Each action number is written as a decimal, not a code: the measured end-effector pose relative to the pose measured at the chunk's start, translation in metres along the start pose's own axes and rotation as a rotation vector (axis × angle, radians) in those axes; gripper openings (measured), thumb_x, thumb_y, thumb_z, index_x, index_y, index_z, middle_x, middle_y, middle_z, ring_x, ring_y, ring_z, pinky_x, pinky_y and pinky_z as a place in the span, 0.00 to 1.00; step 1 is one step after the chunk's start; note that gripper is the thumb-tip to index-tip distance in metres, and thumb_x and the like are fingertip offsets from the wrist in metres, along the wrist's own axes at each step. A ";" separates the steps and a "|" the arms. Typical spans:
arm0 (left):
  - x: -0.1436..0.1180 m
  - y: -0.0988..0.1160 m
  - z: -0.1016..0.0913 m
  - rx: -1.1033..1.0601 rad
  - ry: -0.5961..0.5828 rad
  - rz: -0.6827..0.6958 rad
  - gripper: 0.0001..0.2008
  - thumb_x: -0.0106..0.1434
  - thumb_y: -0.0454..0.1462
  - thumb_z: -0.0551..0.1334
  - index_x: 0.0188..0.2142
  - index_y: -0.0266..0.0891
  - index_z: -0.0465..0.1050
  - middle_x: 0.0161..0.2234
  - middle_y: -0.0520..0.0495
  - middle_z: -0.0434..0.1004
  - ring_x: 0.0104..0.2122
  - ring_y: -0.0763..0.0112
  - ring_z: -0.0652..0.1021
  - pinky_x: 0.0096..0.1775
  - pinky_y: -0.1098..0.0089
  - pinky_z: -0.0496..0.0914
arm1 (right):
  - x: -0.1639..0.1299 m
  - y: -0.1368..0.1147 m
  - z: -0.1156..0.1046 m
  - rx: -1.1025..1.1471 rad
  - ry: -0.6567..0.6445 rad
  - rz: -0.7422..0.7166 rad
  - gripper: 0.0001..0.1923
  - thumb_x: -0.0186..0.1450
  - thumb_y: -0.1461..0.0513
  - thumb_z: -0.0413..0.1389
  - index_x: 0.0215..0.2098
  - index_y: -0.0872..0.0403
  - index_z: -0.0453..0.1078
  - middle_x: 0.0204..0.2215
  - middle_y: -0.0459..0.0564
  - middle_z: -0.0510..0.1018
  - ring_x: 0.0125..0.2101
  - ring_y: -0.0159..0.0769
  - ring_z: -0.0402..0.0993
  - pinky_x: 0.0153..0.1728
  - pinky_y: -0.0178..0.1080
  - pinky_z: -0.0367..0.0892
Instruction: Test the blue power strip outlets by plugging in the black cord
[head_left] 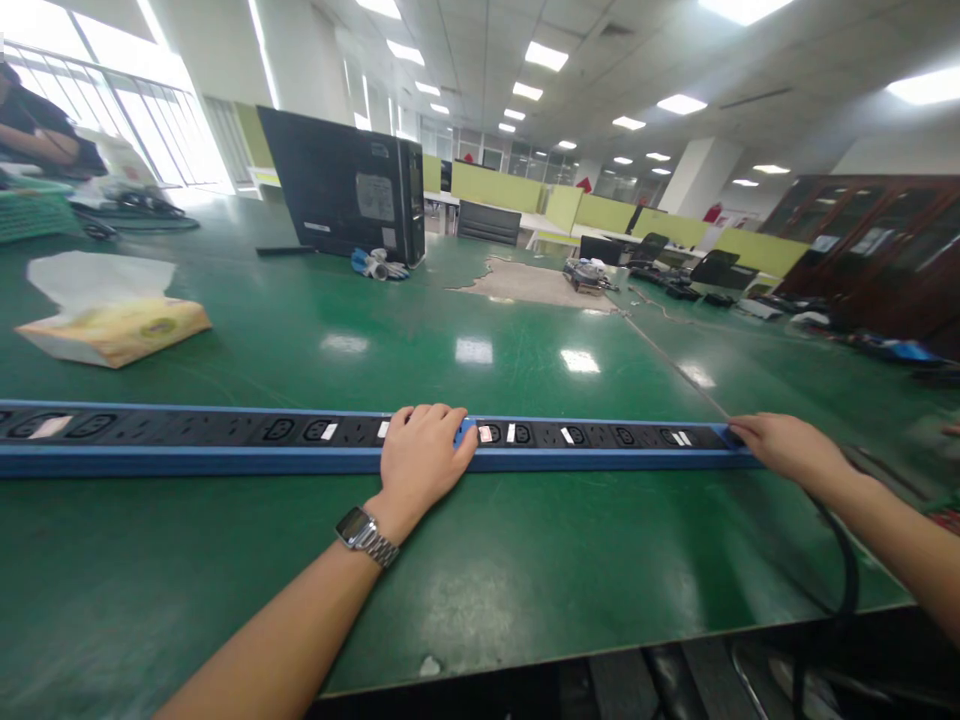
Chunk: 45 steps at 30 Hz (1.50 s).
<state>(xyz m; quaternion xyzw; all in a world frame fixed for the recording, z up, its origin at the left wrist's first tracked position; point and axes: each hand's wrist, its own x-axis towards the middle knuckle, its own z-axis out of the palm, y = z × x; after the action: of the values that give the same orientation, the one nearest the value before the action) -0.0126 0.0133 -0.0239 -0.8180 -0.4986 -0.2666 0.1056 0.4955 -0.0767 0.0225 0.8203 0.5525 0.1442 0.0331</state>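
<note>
A long blue power strip (247, 460) with black sockets and small white stickers lies across the green table, running out of view at the left. My left hand (424, 455), a watch on its wrist, is wrapped over the strip near its middle, fingers on the far edge and thumb on the near side. At the strip's right end, my right hand (780, 447) is closed around the end piece, its fingertips partly hidden. A thick black cable (847, 560) hangs below my right forearm and drops past the table's front edge.
A tissue box (127, 328) stands at left on the green table (360, 360). Behind are a black computer case (337, 180), blue-grey gloves (379, 264) and a green basket (34, 210). A person (37, 125) is at far left. Tools and parts lie on the right.
</note>
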 end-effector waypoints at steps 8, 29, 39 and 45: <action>0.001 0.001 0.001 0.013 -0.008 -0.012 0.18 0.68 0.45 0.51 0.42 0.41 0.77 0.39 0.45 0.80 0.41 0.57 0.76 0.47 0.57 0.62 | 0.005 0.007 -0.008 0.046 -0.071 0.011 0.20 0.67 0.54 0.48 0.45 0.51 0.79 0.42 0.54 0.81 0.40 0.42 0.76 0.40 0.37 0.64; 0.000 0.002 0.000 0.011 -0.016 -0.015 0.19 0.68 0.46 0.50 0.42 0.42 0.77 0.39 0.44 0.80 0.41 0.58 0.75 0.48 0.57 0.62 | -0.018 -0.079 -0.038 -0.014 0.064 0.040 0.21 0.68 0.53 0.44 0.43 0.53 0.77 0.35 0.58 0.81 0.34 0.43 0.75 0.32 0.38 0.60; 0.000 0.001 -0.001 0.000 -0.027 -0.021 0.18 0.68 0.45 0.50 0.42 0.43 0.77 0.40 0.45 0.80 0.42 0.58 0.76 0.48 0.57 0.62 | -0.032 -0.145 -0.037 -0.069 0.011 -0.165 0.20 0.69 0.55 0.43 0.39 0.53 0.76 0.32 0.56 0.81 0.33 0.43 0.77 0.31 0.38 0.62; 0.000 0.002 0.000 -0.009 -0.018 -0.024 0.18 0.68 0.45 0.50 0.42 0.42 0.77 0.40 0.44 0.80 0.42 0.58 0.75 0.48 0.57 0.62 | -0.034 -0.156 -0.060 -0.134 0.002 -0.107 0.20 0.69 0.58 0.42 0.37 0.56 0.75 0.32 0.61 0.80 0.31 0.46 0.77 0.29 0.40 0.62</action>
<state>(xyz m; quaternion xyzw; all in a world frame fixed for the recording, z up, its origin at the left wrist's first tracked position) -0.0112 0.0121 -0.0237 -0.8148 -0.5081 -0.2629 0.0942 0.3271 -0.0535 0.0393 0.7853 0.5848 0.1794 0.0950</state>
